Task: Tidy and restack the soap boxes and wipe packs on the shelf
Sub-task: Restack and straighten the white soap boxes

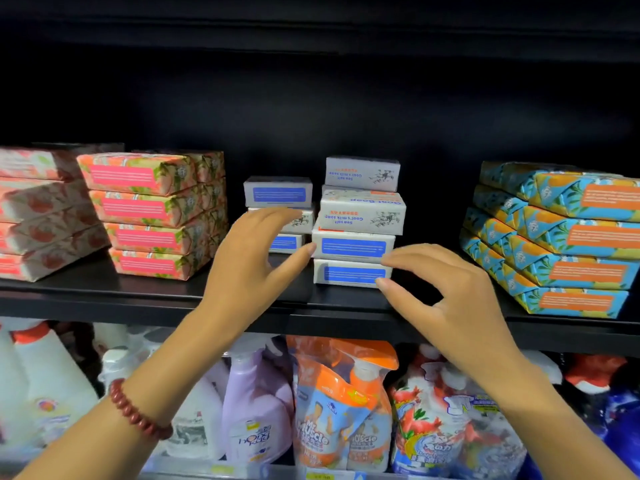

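The soap boxes (pixel 353 247) are matt white cardboard. The pink wipe packs (pixel 145 209) on the left and the blue wipe packs (pixel 568 244) on the right wear smooth, faintly shiny wrap. The shelf (pixel 104 296) looks like matt black metal. Below it, the spray bottles (pixel 256 410) are glossy plastic.

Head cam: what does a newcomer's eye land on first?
Two bare hands at centre frame the white goat soap boxes. The left hand reaches in beside the front stack, and the right hand has its fingertips at that stack's lower right corner. The stack is uneven, with its upper boxes skewed. Neat pink wipe packs sit on the left of the shelf, and blue-and-orange packs on the right.
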`<state>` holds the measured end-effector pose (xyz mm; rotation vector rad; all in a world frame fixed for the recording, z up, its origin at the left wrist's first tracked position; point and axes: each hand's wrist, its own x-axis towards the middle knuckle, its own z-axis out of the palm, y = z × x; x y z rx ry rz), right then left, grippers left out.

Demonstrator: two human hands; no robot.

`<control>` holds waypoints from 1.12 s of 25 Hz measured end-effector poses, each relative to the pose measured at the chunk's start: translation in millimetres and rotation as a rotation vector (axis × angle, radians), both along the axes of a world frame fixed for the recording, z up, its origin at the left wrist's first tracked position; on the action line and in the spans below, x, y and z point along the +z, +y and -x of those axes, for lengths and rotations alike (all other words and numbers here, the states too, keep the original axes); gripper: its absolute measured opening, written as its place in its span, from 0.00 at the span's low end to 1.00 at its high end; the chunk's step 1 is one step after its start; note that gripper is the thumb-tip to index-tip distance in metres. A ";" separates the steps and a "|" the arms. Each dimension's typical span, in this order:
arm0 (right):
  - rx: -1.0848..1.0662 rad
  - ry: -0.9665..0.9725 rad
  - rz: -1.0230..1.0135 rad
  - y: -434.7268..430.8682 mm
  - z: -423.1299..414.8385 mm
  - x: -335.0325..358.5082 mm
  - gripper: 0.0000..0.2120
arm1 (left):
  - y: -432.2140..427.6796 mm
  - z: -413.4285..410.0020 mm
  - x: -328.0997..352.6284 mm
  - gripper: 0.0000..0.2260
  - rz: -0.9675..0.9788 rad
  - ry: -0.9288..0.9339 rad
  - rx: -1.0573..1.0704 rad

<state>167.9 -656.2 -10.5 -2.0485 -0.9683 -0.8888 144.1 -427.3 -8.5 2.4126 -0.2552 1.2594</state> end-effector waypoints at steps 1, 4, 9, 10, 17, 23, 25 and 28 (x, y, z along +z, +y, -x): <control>0.017 -0.029 -0.013 11.7 1.8 5.4 0.12 | 8.2 6.2 -5.3 0.19 0.015 0.024 0.016; 0.090 -0.063 0.002 55.1 8.0 17.9 0.13 | 34.7 24.1 -18.0 0.21 0.025 0.118 0.065; 0.108 -0.029 0.014 132.8 1.0 28.9 0.15 | 70.4 43.4 -22.7 0.29 0.003 0.321 0.013; 0.077 -0.007 0.016 145.9 -3.2 30.3 0.17 | 76.1 44.4 -21.2 0.29 -0.005 0.351 -0.024; -0.384 0.038 0.320 199.4 -53.4 36.5 0.23 | 93.5 41.0 -20.2 0.18 0.036 0.396 -0.155; -0.548 -0.149 0.344 206.5 -60.3 34.1 0.18 | 94.3 40.7 -24.9 0.19 0.006 0.360 -0.147; -0.531 -0.206 0.344 205.9 -56.6 36.3 0.18 | 94.2 40.3 -25.8 0.19 -0.008 0.351 -0.135; -0.447 -0.264 0.361 198.6 -43.8 37.8 0.17 | 94.3 40.1 -26.5 0.20 -0.021 0.352 -0.131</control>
